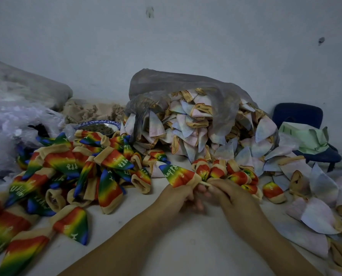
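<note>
Near the middle of the desk [186, 248], the left hand [176, 198] grips a rainbow fabric cone [178, 175] by its tan cuff, with the blue tip pointing away. The right hand [232, 198] pinches a thin pale stick [205, 183] that comes out of that cuff.

The cone looks light, soft and floppy, probably a little stretchy at the cuff. It should not be fragile, and it would likely crumple if squeezed mid-body. The thicker cuff looks like the best place to hold it.

A pile of rainbow cones [66, 176] lies toward the left edge. A plastic bag [178, 84] spills pale pieces at the far edge.

"Happy" in white letters stands on the rainbow piece [178, 175] — and again across the rainbow pile [70, 166].
</note>
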Tool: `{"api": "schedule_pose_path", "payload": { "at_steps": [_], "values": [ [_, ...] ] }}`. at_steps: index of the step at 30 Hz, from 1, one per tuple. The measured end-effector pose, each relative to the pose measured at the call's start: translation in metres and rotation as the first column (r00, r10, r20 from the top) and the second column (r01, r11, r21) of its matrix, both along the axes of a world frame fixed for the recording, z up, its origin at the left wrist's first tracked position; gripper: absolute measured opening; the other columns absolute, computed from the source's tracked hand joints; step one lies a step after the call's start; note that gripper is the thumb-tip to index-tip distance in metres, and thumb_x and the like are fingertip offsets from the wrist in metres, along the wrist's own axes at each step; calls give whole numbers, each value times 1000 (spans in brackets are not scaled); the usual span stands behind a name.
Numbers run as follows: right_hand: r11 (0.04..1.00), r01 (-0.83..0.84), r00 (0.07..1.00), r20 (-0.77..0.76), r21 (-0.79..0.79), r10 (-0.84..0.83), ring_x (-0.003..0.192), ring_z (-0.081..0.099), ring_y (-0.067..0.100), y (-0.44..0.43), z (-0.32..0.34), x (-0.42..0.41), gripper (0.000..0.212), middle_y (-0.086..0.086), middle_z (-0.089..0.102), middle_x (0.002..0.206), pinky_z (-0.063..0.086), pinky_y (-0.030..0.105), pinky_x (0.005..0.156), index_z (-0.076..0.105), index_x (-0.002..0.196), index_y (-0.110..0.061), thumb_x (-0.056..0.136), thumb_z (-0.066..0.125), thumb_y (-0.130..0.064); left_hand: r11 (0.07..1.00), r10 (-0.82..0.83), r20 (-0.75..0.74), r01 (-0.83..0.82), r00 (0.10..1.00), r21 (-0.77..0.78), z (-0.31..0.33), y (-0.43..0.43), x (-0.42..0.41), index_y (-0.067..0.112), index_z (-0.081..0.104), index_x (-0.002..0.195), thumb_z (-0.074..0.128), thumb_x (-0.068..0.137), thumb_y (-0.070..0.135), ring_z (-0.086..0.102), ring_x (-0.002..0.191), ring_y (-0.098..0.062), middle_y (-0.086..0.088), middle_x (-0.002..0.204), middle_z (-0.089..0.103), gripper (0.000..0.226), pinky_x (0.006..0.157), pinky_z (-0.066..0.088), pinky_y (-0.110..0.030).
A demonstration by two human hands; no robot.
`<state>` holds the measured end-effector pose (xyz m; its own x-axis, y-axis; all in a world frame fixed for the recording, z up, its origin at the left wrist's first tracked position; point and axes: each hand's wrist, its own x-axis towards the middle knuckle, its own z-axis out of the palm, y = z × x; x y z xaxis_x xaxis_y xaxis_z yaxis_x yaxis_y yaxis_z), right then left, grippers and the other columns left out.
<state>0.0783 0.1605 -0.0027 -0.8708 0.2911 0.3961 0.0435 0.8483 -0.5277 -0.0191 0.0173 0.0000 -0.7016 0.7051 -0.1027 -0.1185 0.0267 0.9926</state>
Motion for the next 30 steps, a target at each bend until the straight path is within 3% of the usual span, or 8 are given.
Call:
{"api": "schedule_pose_path", "payload": {
  "at_steps": [3, 5, 9, 12, 17, 23, 28, 30],
  "values": [
    [995, 58, 997, -59, 85, -53, 83, 51, 4, 6, 2, -3, 20, -17, 53, 85, 44, 31, 76, 68, 104, -34, 94, 50, -36, 994, 46, 88, -55, 995, 95, -4, 1, -6, 1, 70, 91, 50, 85, 2, 58, 58, -14, -7, 64, 63, 22, 56, 46, -22],
    [990, 89, 991, -113, 112, -77, 81, 49, 9, 8, 4, -2, 19, -15, 50, 82, 43, 35, 74, 69, 103, -30, 93, 53, -33, 980, 43, 59, -54, 997, 193, -6, 0, -10, 11, 70, 91, 60, 88, 19, 57, 66, -13, -4, 71, 62, 13, 59, 46, -23],
    [968, 177, 974, -177, 181, -145, 82, 49, 20, 13, 8, 2, 16, -1, 55, 84, 43, 43, 73, 72, 103, -22, 90, 61, -24, 953, 80, 74, -98, 994, 286, -8, 0, -13, 19, 75, 105, 72, 73, 61, 71, 87, -13, -1, 99, 75, 53, 62, 51, -16],
    [951, 195, 970, -191, 242, -151, 80, 48, 22, 12, 9, 4, 17, 1, 56, 82, 41, 40, 70, 73, 102, -22, 88, 65, -21, 955, 120, 58, -131, 991, 264, -12, 0, -17, 26, 77, 104, 63, 76, 60, 72, 98, -14, -4, 107, 75, 47, 71, 54, -18],
    [945, 208, 969, -185, 251, -164, 83, 54, 28, 15, 9, 6, 18, 5, 60, 84, 43, 43, 72, 73, 104, -21, 89, 63, -19, 988, 99, -143, -80, 985, 136, -20, 2, -22, 31, 78, 96, 57, 85, 61, 70, 103, -17, 1, 101, 76, 39, 106, 46, -43],
    [940, 208, 969, -187, 271, -161, 76, 55, 26, 15, 6, 8, 17, 1, 64, 83, 44, 43, 69, 73, 102, -24, 91, 61, -20, 997, 73, -210, -72, 975, 13, -20, 3, -23, 26, 73, 104, 57, 64, 87, 67, 98, -12, 11, 96, 74, 75, 95, 50, -31],
    [965, 175, 979, -137, 194, -150, 83, 53, 21, 18, 2, 0, 21, -2, 62, 85, 44, 44, 74, 70, 107, -27, 93, 55, -30, 996, 85, -96, -84, 992, 22, -19, 6, -24, 26, 71, 110, 70, 76, 64, 66, 99, -18, 3, 102, 73, 51, 89, 53, -32],
    [973, 154, 986, -92, 174, -140, 82, 50, 15, 19, 0, -1, 21, -8, 59, 82, 42, 38, 73, 70, 105, -30, 93, 53, -35, 996, 87, -111, -89, 990, -15, -20, 6, -24, 26, 75, 100, 69, 82, 55, 65, 85, -8, 8, 89, 72, 35, 78, 49, -27]
  ]
}}
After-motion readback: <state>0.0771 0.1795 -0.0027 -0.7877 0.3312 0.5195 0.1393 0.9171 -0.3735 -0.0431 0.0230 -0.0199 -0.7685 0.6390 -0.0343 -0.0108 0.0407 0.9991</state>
